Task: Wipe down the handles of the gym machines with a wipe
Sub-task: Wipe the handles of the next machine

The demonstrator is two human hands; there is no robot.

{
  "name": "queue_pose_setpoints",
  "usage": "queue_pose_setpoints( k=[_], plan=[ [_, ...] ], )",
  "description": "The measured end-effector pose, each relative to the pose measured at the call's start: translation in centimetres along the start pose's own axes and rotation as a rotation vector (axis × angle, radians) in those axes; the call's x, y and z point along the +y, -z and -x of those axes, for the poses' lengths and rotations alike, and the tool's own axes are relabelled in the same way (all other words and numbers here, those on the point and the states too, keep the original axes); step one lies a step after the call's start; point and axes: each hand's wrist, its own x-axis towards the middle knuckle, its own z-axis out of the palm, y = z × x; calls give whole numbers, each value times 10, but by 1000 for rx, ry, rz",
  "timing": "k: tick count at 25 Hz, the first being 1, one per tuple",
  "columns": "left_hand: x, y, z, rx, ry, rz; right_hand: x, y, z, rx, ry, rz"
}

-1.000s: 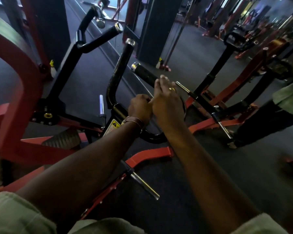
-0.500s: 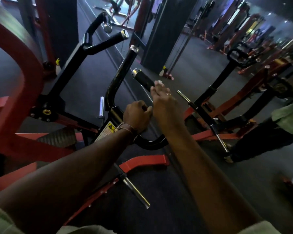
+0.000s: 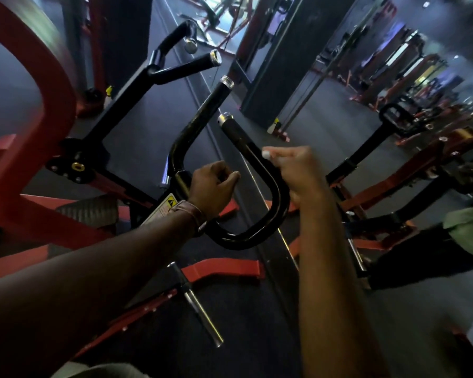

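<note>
A black U-shaped tubular steel handle (image 3: 268,211) with chrome end caps is seen at centre, mounted on a red-framed gym machine (image 3: 25,132). The left hand (image 3: 212,190) is held over the left upright of that handle near its base, with fingers curled into a loose fist; whether the tube is actually gripped cannot be told, since the tube is hidden behind the hand. A band is worn on the left wrist (image 3: 189,211). The right hand (image 3: 295,173) is placed against the right upright of the handle, its fingers curled, and a small white wipe (image 3: 266,154) is seen pinched at the fingertips, touching the black tube just below the textured grip (image 3: 234,130) section. A second forked black handle (image 3: 180,68) with two capped ends is noted further back on the left, well apart from both hands. A yellow-and-white warning label (image 3: 165,207) is fixed to the frame beside the left wrist. A chrome weight peg (image 3: 202,320) projects from a red arm low in the view, above the dark rubber floor (image 3: 257,336). A person in a pale green top and dark trousers (image 3: 470,230) is partly visible at the right edge
</note>
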Motion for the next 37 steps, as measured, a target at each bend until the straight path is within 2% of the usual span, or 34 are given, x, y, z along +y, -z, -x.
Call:
queue_pose_setpoints(
  k=[2, 3, 6, 8, 11, 13, 14, 17, 19, 21, 22, 24, 26, 30, 34, 36, 37],
  plan=[
    [1, 0, -3, 4, 20, -31, 0, 0, -20, -295, -171, -357],
    [2, 0, -4, 4, 36, -37, 6, -1, -16, -332, -237, -428],
    [0, 0, -7, -20, 78, -12, 43, 8, 13, -255, -390, -552],
    [1, -1, -4, -9, 70, -9, 57, 17, 21, -240, -412, -686],
    [2, -2, -5, 23, 30, -69, 29, 11, -11, -333, -412, -734],
    [3, -3, -4, 46, 8, -126, 0, 2, -28, -358, -380, -634],
    [3, -4, -4, 57, 8, -134, -5, -1, -29, -320, -339, -574],
    [0, -3, -3, 82, 16, -115, 10, 8, -10, -255, -168, -454],
    [0, -4, -3, 102, 28, -119, 28, 21, 14, -96, -38, -328],
    [3, -7, -4, 115, 45, -138, 30, 23, 25, 95, 137, -47],
    [6, -8, -5, 116, 55, -150, 21, 17, 23, 123, 248, 153],
    [9, -9, -8, 97, 84, -155, -5, -9, 11, 65, 398, 590],
    [12, -6, -9, 96, 118, -133, -27, -39, 2, 43, 470, 849],
    [14, 4, -21, 132, 265, 1, -14, -52, 19, 76, 602, 992],
    [1, 24, -48, 110, 229, 72, 28, -31, 45, 198, 700, 1272],
    [0, 26, -54, 122, 251, -3, 13, -44, 31, 113, 692, 1360],
    [1, 25, -55, 113, 252, -123, 1, -56, 19, 61, 667, 1363]
  ],
)
